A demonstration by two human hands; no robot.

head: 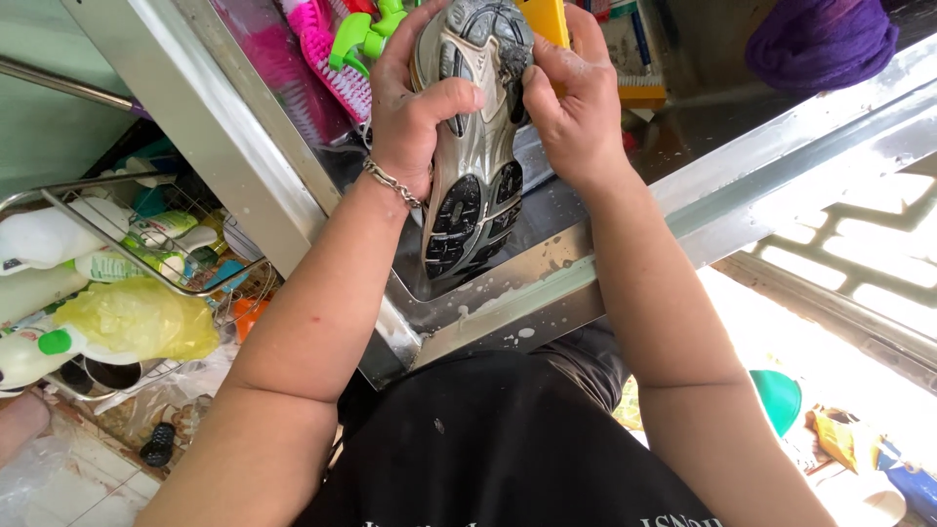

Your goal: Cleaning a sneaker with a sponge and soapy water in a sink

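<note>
A worn grey shoe is held sole-up over a steel sink, its toe pointing away from the person and its heel toward their body. The sole is silver-grey with dark tread patches and looks dirty and wet.

The left hand grips the shoe's left side, fingers curled round the far edge and thumb pressed across the middle of the sole. A chain bracelet sits on that wrist. The right hand closes on the shoe's right side near the toe, its fingers bent against the sole's edge and flecked with white suds; whether it holds anything besides the shoe cannot be told.

Just beyond the shoe, in the sink, lie a pink brush, a green spray nozzle, a yellow object and a second brush with pale bristles. A purple cloth bundle sits at the top right. White foam spots dot the sink's near rim.

To the left, lower down, a wire rack holds white bottles and a yellow plastic bag. The person wears a black shirt. At the lower right, on the ground, is a green round object.
</note>
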